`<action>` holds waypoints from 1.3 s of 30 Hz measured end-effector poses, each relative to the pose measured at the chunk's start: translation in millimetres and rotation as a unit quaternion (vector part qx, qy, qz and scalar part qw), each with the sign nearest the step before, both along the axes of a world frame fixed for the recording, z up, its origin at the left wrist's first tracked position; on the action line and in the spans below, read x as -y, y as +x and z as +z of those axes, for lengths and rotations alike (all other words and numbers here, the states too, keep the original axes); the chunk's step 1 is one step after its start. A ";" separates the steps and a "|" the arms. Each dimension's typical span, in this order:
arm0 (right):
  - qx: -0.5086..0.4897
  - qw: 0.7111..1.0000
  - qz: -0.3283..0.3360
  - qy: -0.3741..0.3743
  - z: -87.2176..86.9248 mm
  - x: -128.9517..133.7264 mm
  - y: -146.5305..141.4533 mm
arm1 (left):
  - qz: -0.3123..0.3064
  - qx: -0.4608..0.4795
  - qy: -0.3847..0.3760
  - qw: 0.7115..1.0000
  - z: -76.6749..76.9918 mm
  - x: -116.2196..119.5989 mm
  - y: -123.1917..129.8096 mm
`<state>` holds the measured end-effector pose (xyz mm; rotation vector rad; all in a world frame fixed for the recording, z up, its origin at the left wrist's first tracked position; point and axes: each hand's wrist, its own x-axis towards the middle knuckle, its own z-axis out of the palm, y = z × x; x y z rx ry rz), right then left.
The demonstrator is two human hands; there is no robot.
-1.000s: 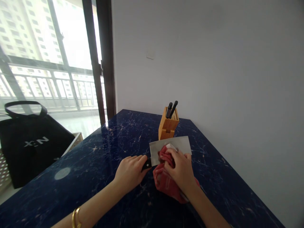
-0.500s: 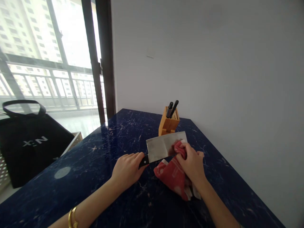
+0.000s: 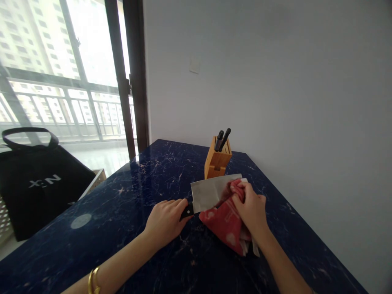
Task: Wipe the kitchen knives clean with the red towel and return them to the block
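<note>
Red cloth clutched against a steel cleaver

The left hand was closed firmly around the cleaver's black handle, holding the blade tilted above the dark blue marble surface. The right hand gripped the bunched cloth and pressed it against the blade's far end, the lower folds sagging toward the surface. Just behind the blade stood a bamboo knife block holding two black knife handles. A black tote bag sat well off to the left.
</note>
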<state>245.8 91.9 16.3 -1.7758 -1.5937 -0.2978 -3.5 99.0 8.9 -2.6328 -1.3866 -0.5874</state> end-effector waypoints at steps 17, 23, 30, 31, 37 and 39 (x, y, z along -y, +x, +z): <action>0.056 0.969 0.236 -0.048 -1.1 29.2 -80.2 | -0.022 0.003 -0.038 0.999 -8.4 5.9 8.9; 0.066 0.974 0.197 -0.092 2.8 32.1 -76.8 | -0.042 -0.006 -0.075 0.996 -12.6 9.9 12.6; 0.078 0.976 0.184 -0.086 0.9 32.9 -77.7 | -0.030 -0.004 -0.066 0.997 -11.7 10.0 11.6; 0.079 0.976 0.184 -0.086 0.5 32.8 -78.0 | -0.030 -0.004 -0.065 0.997 -11.7 9.6 11.4; 0.081 0.973 0.179 -0.124 0.4 33.4 -75.9 | -0.032 -0.019 -0.060 0.998 -14.9 7.0 11.1; 0.078 0.971 0.184 -0.134 1.6 33.6 -74.2 | -0.031 -0.016 -0.062 0.997 -14.9 5.8 10.5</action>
